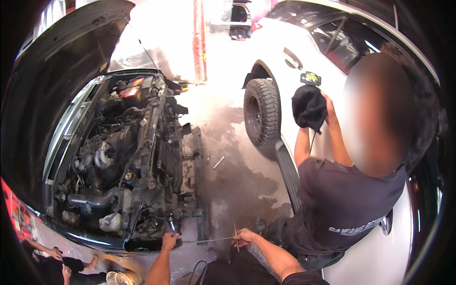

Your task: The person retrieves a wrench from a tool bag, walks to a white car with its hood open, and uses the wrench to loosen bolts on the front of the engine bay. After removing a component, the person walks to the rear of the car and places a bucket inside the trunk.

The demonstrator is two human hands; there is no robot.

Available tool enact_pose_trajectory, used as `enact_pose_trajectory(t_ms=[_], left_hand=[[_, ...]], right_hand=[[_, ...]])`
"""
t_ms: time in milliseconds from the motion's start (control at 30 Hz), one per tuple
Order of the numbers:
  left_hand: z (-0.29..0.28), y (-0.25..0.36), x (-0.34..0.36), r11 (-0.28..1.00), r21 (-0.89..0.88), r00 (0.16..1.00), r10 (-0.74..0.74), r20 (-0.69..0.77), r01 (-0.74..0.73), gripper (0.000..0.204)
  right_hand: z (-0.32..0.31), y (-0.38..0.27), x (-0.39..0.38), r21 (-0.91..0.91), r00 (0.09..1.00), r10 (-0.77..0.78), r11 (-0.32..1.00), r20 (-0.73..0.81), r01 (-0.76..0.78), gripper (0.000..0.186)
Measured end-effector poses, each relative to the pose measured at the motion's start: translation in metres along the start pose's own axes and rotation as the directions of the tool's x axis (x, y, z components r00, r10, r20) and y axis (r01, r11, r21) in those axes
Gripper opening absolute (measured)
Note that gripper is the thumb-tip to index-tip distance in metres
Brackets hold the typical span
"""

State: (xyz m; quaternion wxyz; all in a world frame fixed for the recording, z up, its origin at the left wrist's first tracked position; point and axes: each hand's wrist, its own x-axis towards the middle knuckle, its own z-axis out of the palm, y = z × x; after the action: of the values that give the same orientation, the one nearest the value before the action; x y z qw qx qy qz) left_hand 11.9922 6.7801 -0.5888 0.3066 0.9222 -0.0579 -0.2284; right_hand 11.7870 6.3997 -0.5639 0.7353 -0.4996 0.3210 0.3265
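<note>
One thin pale strand (209, 240): holds it stretched between left hand (169, 241) and right hand (245, 236), near the open engine bay (137, 142), with fingers closed narrowly on it at each side; in the right, pinches a slender brown stick (235, 229) crosswise to it.

By the near front corner of the car (90, 238), my left hand (170, 241) pinches a thin rod or cord (209, 241) running to my right hand (244, 236), which also grips a stick (235, 228). Right of me, a co-worker (351, 202) holds a black bundle (308, 108).
</note>
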Motion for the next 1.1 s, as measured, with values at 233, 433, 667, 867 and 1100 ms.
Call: enact_pose_trajectory(t_ms=[233, 433, 667, 867, 1100], left_hand=[[-0.003, -0.010, -0.001, 0.997, 0.060, 0.998, -0.042, 0.045, 0.040, 0.039], [0.008, -0.003, 0.009, 1.000, -0.004, 0.999, 0.029, 0.016, -0.029, 0.038], [0.011, -0.027, -0.004, 0.999, -0.031, 1.000, 0.014, 0.002, -0.014, 0.037], [0.004, -0.010, -0.008, 0.998, -0.044, 0.999, 0.040, -0.002, -0.040, 0.039], [-0.001, -0.012, -0.015, 0.995, -0.101, 1.000, -0.011, -0.010, 0.010, 0.037]], right_hand=[[0.000, 0.001, 0.015, -0.027, 0.993, -0.069, 0.997, 0.096, 0.072, 0.024], [-0.021, 0.045, 0.045, -0.805, 0.700, -0.713, 0.432, -0.029, 0.406, 0.040], [0.043, -0.026, -0.007, -0.084, 0.987, -0.161, 0.983, 0.001, 0.161, 0.028], [0.035, -0.024, 0.002, 0.349, 0.998, 0.050, 0.936, -0.026, -0.038, 0.044], [0.032, 0.005, 0.000, 0.186, 0.949, -0.283, 0.934, -0.142, 0.306, 0.067]])
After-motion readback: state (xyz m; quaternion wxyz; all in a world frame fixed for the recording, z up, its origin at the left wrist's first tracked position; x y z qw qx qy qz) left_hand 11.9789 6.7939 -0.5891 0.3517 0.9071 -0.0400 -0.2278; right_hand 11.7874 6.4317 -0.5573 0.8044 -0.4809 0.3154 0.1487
